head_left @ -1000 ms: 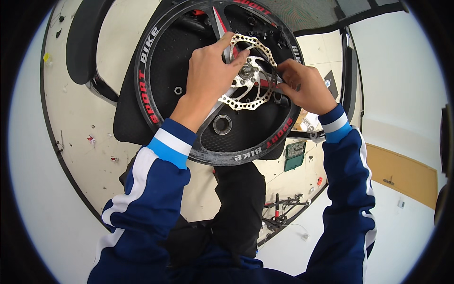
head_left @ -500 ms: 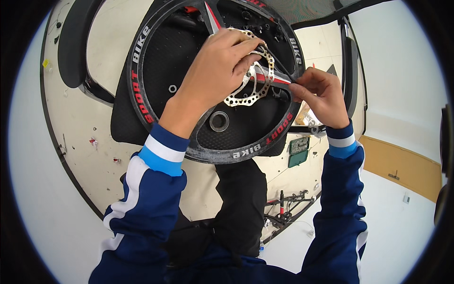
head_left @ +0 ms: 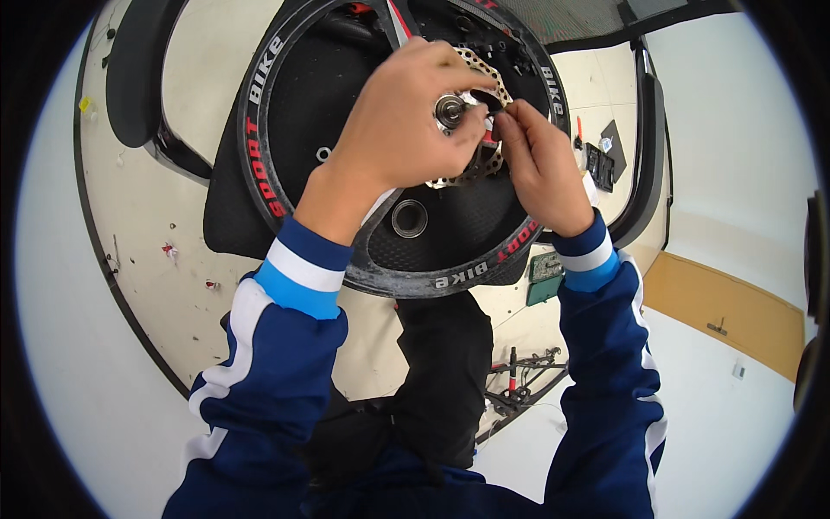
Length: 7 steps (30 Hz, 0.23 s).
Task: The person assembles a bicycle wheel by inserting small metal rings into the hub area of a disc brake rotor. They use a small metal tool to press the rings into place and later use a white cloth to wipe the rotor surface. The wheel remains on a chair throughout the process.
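Observation:
A bicycle wheel [head_left: 380, 278] with a black rim and red and white lettering lies flat in front of me. At its middle, a silver disc brake rotor [head_left: 474, 180] surrounds the hub axle [head_left: 450, 111]. My left hand [head_left: 406, 112] reaches over the rotor, fingers curled around the axle end. Its fingertips close about a thin black rod [head_left: 490, 100], which looks like a hex key and is partly hidden by fingers. My right hand [head_left: 540, 164] pinches the same rod from the right, over the rotor's edge.
A metal ring [head_left: 409, 219] and a nut [head_left: 324, 154] lie on the black chair seat [head_left: 226, 216] under the wheel. Armrests [head_left: 138, 78] flank it. On the floor are a green tool case [head_left: 545, 278], a black case [head_left: 600, 167] and a bicycle frame [head_left: 519, 381].
My right hand has moved left and up to the rotor, close to my left fingers. The left hand has turned, exposing the axle end. The rod is now mostly hidden between the hands.

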{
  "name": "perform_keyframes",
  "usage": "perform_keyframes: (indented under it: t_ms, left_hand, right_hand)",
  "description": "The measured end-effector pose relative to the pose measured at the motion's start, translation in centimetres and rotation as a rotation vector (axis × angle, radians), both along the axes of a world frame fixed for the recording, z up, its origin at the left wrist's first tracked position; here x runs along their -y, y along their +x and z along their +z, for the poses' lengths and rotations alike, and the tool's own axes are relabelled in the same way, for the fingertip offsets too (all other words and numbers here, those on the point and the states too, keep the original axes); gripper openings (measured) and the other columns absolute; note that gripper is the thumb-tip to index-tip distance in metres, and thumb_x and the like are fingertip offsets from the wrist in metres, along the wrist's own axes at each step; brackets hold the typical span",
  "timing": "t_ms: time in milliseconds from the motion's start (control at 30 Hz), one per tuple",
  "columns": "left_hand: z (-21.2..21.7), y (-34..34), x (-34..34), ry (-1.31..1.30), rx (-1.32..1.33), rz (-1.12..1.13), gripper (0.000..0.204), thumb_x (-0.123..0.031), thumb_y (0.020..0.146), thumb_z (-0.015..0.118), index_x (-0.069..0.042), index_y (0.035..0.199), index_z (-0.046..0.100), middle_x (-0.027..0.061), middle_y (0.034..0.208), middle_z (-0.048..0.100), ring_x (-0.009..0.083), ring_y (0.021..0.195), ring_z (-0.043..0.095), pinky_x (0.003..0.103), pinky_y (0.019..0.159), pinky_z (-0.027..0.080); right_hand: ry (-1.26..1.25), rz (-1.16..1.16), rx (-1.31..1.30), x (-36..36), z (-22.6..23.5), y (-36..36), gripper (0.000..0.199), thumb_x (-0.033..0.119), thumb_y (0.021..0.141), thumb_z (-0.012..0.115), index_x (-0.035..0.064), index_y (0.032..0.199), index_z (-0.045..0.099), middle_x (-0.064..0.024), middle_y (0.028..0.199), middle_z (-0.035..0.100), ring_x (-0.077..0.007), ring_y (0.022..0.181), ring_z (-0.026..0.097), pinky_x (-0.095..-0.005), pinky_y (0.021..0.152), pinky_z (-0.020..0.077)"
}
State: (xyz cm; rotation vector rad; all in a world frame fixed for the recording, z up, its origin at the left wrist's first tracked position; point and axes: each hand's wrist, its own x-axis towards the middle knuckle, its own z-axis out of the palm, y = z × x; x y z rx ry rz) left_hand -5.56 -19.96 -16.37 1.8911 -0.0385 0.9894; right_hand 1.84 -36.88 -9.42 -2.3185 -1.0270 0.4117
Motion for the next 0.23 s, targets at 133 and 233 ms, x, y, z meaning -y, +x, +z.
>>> perform_keyframes:
  t_ms: [133,233]
  left_hand:
    - [-2.1,0.8,-1.3,-0.012,-0.086,0.301,0.025,-0.018,0.083,0.073,-0.004,0.104,0.075,0.0139,0.100,0.068,0.0313,0.095,0.063,0.039,0.085,0.052]
    - [-2.4,1.1,-1.0,-0.155,-0.415,0.374,0.036,-0.029,0.089,0.073,-0.007,0.118,0.071,0.0171,0.117,0.066,0.0315,0.113,0.060,0.039,0.095,0.048]
  right_hand:
    - [-0.075,-0.083,0.007,0.3,-1.4,-0.4,0.016,0.012,0.101,0.054,-0.0040,0.099,0.059,-0.0259,0.079,0.064,-0.0445,0.076,0.065,-0.0449,0.066,0.0483]
    - [-0.099,-0.149,-0.032,-0.2,-1.1,-0.9,0.017,0.013,0.101,0.055,-0.0028,0.100,0.060,-0.0271,0.084,0.066,-0.0452,0.082,0.066,-0.0474,0.071,0.0493]
